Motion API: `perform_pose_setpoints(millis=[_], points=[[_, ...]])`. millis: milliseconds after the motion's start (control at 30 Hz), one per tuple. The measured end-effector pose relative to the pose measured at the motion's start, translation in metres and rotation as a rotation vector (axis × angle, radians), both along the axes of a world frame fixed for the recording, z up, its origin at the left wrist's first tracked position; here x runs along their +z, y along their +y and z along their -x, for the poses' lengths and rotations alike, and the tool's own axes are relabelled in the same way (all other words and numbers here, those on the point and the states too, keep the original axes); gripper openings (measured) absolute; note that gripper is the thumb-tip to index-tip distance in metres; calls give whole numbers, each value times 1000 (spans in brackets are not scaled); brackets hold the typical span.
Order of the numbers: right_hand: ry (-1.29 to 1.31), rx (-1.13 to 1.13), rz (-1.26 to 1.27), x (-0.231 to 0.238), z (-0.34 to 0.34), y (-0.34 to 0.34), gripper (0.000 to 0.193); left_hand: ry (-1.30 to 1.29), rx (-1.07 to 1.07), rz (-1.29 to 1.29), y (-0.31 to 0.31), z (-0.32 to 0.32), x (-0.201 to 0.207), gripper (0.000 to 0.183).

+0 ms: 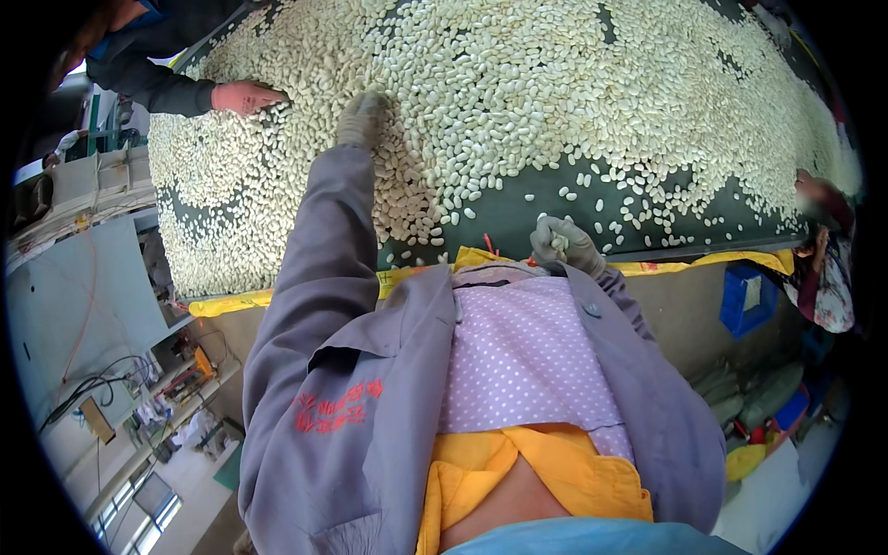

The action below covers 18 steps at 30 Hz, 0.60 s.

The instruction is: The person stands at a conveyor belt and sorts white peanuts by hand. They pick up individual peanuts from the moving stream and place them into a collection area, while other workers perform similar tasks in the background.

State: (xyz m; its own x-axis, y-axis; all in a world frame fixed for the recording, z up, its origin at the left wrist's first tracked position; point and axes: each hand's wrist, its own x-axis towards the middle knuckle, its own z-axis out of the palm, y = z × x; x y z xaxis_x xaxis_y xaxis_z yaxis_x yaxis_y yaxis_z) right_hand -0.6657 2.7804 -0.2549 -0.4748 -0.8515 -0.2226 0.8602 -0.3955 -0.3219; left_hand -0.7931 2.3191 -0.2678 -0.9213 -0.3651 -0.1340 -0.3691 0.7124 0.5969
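Observation:
White beans (499, 102) lie thick over a dark green sorting table (504, 208). My left hand (363, 120), in a greyish glove, reaches far out and rests on the beans left of centre. Its fingertips point down among them, so their grip is hidden. Close to my body, at the table's near edge, my right hand (566, 242) wears a grey glove too. Its fingers curl around a few white beans (559, 241). A browner heap of beans (404, 190) lies beside my left wrist.
A co-worker's pink-gloved hand (248, 96) touches beans at the far left. Another person's hand (812, 185) is at the right edge. Yellow sheeting (666, 265) lines the table's near side. A blue crate (747, 301) stands below at right; shelves with cables (102, 384) are at left.

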Motion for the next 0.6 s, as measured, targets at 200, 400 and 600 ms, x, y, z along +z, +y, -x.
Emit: perform_pose_setpoints(millis=[200, 400, 600], points=[[81, -13, 35, 5, 6, 14, 39, 493, 828, -745, -57, -11, 51, 33], [126, -13, 16, -4, 13, 31, 37, -182, 531, -562, 62, 7, 79, 49], [145, -5, -32, -15, 15, 49, 36, -172, 59, -723, 223, -15, 41, 56]])
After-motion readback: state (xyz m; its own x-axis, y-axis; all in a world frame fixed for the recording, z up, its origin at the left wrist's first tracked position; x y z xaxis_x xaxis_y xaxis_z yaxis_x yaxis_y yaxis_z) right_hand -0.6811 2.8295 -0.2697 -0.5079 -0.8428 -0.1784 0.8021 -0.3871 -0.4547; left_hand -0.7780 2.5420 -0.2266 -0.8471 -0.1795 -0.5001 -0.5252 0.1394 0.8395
